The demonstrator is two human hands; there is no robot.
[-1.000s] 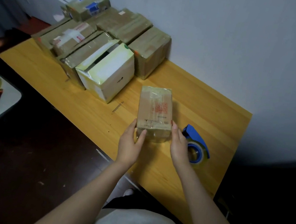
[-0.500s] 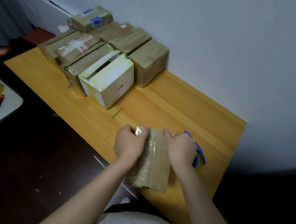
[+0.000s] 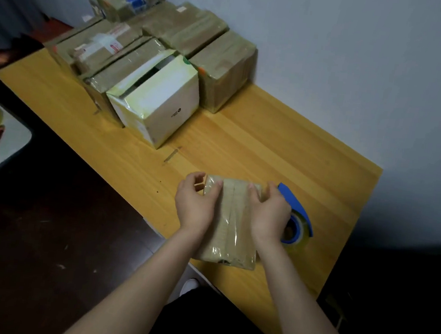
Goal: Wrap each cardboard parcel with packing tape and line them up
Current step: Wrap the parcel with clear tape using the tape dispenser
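Parcel [image 3: 231, 222], further in a second ago, now overhangs the table [image 3: 243, 147] edge; left hand [image 3: 196, 202] and right hand [image 3: 270, 213] grip its far end; bare wood beyond.

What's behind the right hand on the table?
A blue tape dispenser lies on the table there. The right hand, gripping the parcel, covers its near left side, so the whole roll cannot be seen.

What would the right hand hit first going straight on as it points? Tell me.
Likely the rightmost brown parcel by the wall; the right hand, gripping the held parcel, aims across the table toward it. Depth unclear.
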